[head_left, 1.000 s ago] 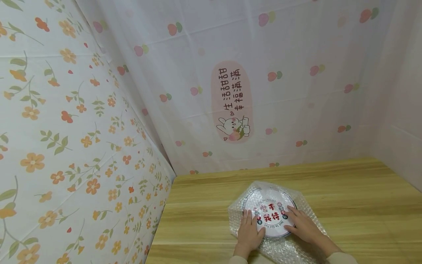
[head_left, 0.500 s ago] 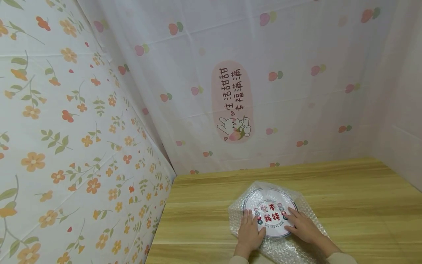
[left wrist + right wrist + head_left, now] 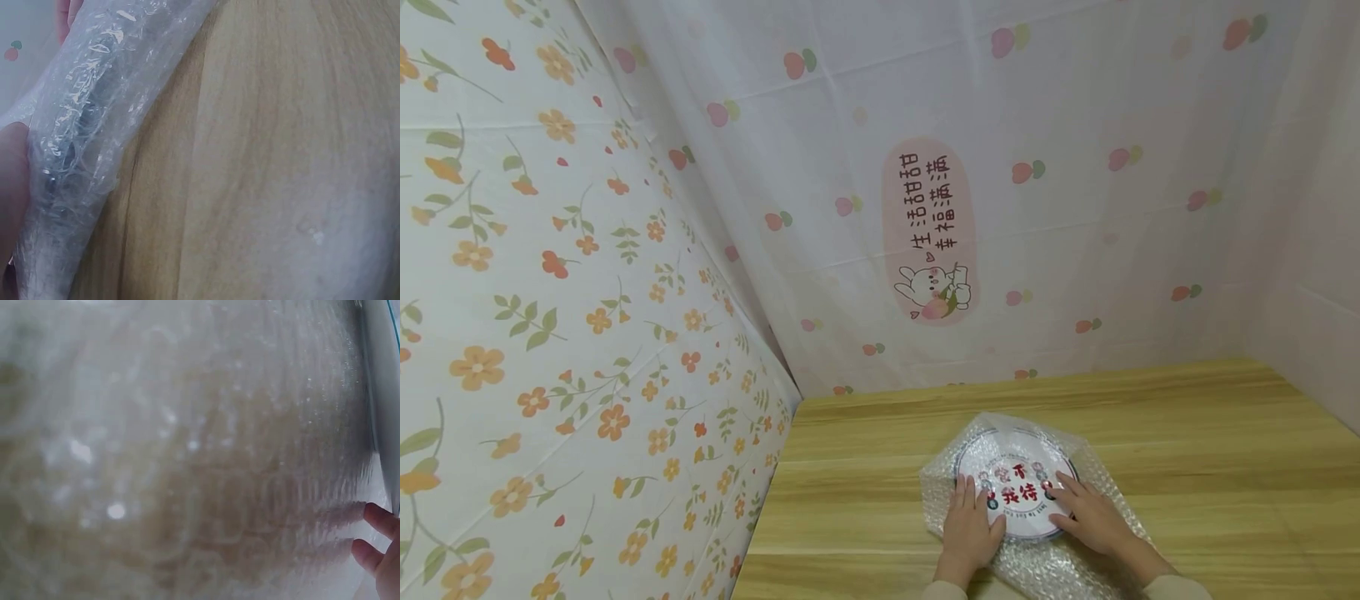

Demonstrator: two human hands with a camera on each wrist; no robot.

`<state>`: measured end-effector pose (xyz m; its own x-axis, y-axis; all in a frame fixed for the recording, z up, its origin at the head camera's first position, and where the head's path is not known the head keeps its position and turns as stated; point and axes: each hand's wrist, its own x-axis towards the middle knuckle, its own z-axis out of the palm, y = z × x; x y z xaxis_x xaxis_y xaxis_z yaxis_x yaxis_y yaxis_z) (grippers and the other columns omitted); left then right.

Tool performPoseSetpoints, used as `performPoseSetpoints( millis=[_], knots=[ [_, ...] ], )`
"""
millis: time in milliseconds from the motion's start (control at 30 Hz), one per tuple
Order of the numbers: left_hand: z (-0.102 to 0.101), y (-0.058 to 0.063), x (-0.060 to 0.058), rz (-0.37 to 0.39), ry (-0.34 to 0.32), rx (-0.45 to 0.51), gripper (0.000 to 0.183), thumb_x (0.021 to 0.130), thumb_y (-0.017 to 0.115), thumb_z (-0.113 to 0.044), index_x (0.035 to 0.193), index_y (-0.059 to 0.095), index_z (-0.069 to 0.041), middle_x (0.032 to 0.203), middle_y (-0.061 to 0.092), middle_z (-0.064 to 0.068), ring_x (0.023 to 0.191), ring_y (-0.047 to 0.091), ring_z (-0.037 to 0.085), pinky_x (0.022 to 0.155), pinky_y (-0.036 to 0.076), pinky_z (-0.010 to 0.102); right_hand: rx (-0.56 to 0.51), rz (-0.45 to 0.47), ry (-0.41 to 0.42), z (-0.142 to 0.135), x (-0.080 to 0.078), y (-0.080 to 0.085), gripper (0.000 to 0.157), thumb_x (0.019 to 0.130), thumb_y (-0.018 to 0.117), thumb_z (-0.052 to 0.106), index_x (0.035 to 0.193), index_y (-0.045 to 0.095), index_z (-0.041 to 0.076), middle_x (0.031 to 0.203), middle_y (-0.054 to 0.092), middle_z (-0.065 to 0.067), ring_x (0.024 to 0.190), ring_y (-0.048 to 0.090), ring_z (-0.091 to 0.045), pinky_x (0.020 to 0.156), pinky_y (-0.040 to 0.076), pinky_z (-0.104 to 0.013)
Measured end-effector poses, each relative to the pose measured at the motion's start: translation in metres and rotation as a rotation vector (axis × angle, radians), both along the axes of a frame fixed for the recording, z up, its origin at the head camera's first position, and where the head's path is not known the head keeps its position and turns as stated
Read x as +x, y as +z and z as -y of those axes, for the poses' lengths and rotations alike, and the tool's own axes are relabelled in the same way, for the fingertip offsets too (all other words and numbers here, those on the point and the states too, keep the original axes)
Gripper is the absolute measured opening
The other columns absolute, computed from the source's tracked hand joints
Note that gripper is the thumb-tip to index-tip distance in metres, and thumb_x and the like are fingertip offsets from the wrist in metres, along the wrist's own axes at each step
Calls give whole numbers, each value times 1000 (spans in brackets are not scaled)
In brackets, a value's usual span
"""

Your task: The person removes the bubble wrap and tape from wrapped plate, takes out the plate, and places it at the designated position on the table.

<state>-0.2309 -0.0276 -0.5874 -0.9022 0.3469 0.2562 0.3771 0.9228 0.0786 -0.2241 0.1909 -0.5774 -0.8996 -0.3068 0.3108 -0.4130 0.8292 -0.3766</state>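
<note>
A round white plate with red Chinese characters and a dark blue ring lies on the table, with bubble wrap around and under it. My left hand rests on the plate's left edge, fingers extended and thumb toward the middle. On the opposite side my right hand lies over the rim, fingers spread. Clear bubble wrap covers a dark-patterned edge in the left wrist view. In the right wrist view, fingertips touch near the plate's pale side, with bubble wrap filling most of that view.
The wood-grain table extends to both sides and behind the plate. A flowered cloth hangs at the left, and a pale curtain with a rabbit print closes off the back.
</note>
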Motion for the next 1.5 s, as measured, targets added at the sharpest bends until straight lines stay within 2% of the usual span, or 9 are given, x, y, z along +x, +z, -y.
performPoseSetpoints(
  millis=[233, 433, 767, 967, 1133, 1267, 1367, 1500],
  knots=[
    [0, 2, 0, -8, -2, -55, 50, 88, 39, -44, 119, 56, -8, 130, 44, 15, 126, 30, 29, 98, 31, 35, -7, -22, -31, 1, 1, -6, 43, 79, 64, 30, 112, 60, 3, 124, 47, -23, 106, 41, -50, 78, 35, -64],
    [0, 5, 0, 0, -2, -63, 49, 88, 40, -44, 118, 56, -8, 130, 45, 15, 126, 31, 29, 99, 30, 35, -27, -48, -50, 2, 1, -12, 41, 80, 62, 31, 113, 60, 6, 125, 46, -20, 106, 41, -47, 76, 35, -64],
    [-3, 7, 0, -5, 0, -113, 43, 91, 38, -39, 116, 58, -9, 128, 47, 13, 125, 33, 30, 100, 29, 38, -52, -133, -57, 2, 0, -21, 40, 78, 64, 30, 110, 61, 6, 123, 47, -18, 102, 45, -43, 72, 36, -63],
    [-4, 13, 2, -23, -35, -124, 40, 92, 39, -37, 111, 60, -9, 123, 52, 10, 120, 40, 27, 99, 30, 37, -45, -129, -66, 2, 0, -24, 40, 79, 62, 31, 112, 60, 8, 125, 46, -17, 103, 45, -42, 73, 35, -63],
    [-4, 19, 4, 2, -54, -136, 39, 92, 39, -37, 108, 61, -9, 120, 54, 6, 118, 43, 24, 100, 30, 35, -40, -118, -69, 2, 1, -26, 41, 79, 62, 32, 112, 60, 8, 125, 46, -17, 104, 44, -42, 73, 35, -63],
    [-6, 21, 4, 14, -57, -131, 38, 92, 40, -36, 104, 63, -9, 117, 56, 2, 116, 45, 23, 99, 30, 34, -45, -95, -70, 2, 0, -26, 41, 80, 62, 32, 112, 60, 8, 126, 45, -16, 105, 44, -43, 74, 34, -64],
    [-6, 21, 3, -6, -64, -122, 36, 92, 42, -36, 98, 65, -9, 111, 58, 0, 112, 48, 21, 97, 33, 35, -49, -87, -70, 2, 0, -26, 41, 80, 61, 33, 113, 60, 8, 127, 45, -16, 105, 43, -43, 75, 34, -64],
    [-8, 21, 2, -82, -85, -103, 30, 87, 50, -35, 80, 65, -11, 91, 61, -3, 93, 55, 14, 87, 39, 31, -58, -100, -68, 2, -1, -27, 41, 79, 62, 32, 112, 60, 8, 126, 46, -16, 105, 43, -42, 74, 34, -64]
  ],
)
